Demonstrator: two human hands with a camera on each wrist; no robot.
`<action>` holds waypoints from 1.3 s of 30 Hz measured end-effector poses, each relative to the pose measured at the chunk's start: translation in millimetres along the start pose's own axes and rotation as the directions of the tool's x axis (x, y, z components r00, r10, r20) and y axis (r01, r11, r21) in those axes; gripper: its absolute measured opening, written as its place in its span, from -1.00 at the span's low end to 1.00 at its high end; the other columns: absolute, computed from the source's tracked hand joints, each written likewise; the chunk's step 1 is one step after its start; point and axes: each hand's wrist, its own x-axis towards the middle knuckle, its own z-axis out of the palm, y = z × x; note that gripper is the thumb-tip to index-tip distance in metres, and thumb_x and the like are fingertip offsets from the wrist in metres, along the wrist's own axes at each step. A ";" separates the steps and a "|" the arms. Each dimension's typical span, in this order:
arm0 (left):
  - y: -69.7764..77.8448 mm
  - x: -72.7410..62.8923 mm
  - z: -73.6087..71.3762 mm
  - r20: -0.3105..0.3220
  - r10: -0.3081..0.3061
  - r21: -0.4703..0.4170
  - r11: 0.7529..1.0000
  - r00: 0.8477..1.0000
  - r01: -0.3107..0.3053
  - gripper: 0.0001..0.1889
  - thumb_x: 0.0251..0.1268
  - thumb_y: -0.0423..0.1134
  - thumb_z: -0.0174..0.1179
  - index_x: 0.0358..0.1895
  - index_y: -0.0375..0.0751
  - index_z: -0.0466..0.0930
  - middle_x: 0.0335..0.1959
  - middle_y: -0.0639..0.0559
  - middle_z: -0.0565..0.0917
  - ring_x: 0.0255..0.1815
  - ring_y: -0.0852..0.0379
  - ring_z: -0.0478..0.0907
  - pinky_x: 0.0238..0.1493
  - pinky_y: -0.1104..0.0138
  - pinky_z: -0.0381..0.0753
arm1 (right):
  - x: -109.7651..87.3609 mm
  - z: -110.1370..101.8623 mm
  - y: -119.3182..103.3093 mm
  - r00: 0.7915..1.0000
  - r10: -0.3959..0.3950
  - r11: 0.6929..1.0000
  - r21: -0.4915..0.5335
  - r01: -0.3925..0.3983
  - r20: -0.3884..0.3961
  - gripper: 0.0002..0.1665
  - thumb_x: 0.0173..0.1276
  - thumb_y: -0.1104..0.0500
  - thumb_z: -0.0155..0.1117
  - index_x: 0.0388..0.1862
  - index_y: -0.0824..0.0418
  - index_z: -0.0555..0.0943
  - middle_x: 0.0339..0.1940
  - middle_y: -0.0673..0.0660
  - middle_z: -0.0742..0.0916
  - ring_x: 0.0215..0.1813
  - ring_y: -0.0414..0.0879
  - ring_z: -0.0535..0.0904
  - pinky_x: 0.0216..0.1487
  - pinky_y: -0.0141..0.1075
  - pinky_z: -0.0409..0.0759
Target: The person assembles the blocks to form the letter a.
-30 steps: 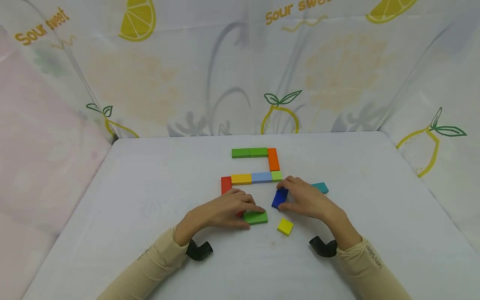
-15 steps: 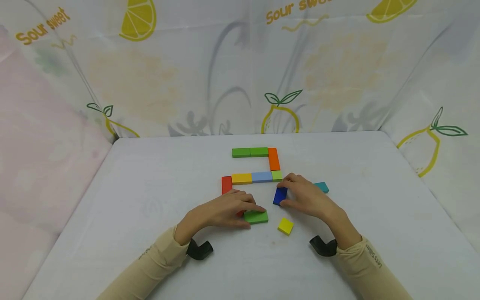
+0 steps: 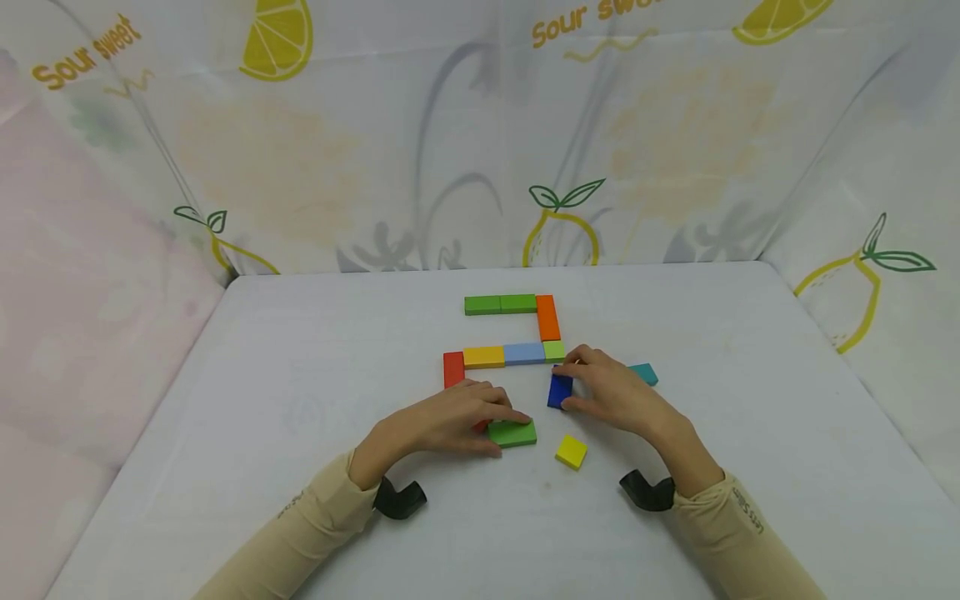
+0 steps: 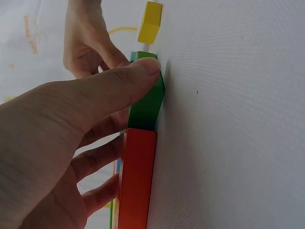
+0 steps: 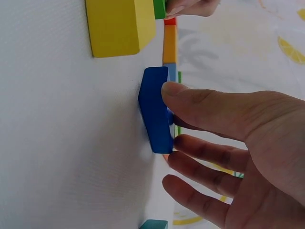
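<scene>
My left hand (image 3: 446, 419) pinches a green block (image 3: 513, 434) lying flat on the table, thumb at its near side and index finger at its far side. In the left wrist view, a red block (image 4: 137, 176) touches the end of that green block. My right hand (image 3: 613, 392) holds a dark blue block (image 3: 558, 392) between thumb and fingers, just below a small light green block (image 3: 553, 351). The right wrist view has the thumb on the blue block's near end (image 5: 156, 112). A yellow square block (image 3: 572, 452) lies loose between the hands.
A line of blocks runs behind the hands: red (image 3: 453, 368), orange-yellow (image 3: 483, 357), light blue (image 3: 523, 354), then an orange block (image 3: 548, 318) and two green blocks (image 3: 500, 305). A teal block (image 3: 644, 374) lies partly behind the right hand. Printed cloth hangs behind the white table (image 3: 337, 333).
My right hand has turned the dark blue block more upright in the head view and moved it slightly away from me. The left hand and green block stay put.
</scene>
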 end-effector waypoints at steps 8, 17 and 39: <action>-0.2 0.8 0.1 -0.002 0.003 -0.022 1.000 1.000 -0.003 -0.48 0.18 0.03 0.27 0.23 0.09 0.49 -0.06 0.15 0.58 -0.09 0.27 0.45 -0.04 0.46 0.43 | 0.0 0.0 -0.2 1.000 -0.002 1.000 -0.003 0.002 -0.001 -0.47 0.22 0.08 0.36 0.16 0.21 0.56 0.09 0.18 0.55 0.06 0.02 0.54 0.09 -0.10 0.56; -1.9 1.5 0.1 -0.027 0.015 -0.039 0.999 1.000 -0.016 -0.47 0.16 0.02 0.28 0.24 0.06 0.49 -0.05 0.13 0.58 -0.08 0.26 0.46 -0.02 0.47 0.45 | 0.6 -0.5 -0.6 1.000 0.009 1.000 -0.011 -0.009 -0.005 -0.47 0.22 0.08 0.36 0.16 0.20 0.56 0.09 0.17 0.56 0.07 0.02 0.54 0.09 -0.09 0.56; -4.2 3.4 4.4 -0.065 0.000 -0.063 0.998 0.998 -0.004 -0.50 0.19 -0.01 0.27 0.21 0.02 0.51 -0.06 0.10 0.58 -0.13 0.23 0.45 -0.08 0.49 0.45 | 0.7 -0.1 0.6 1.000 0.006 1.000 -0.002 -0.006 -0.013 -0.48 0.21 0.09 0.36 0.15 0.21 0.56 0.09 0.17 0.56 0.06 0.01 0.54 0.06 -0.10 0.56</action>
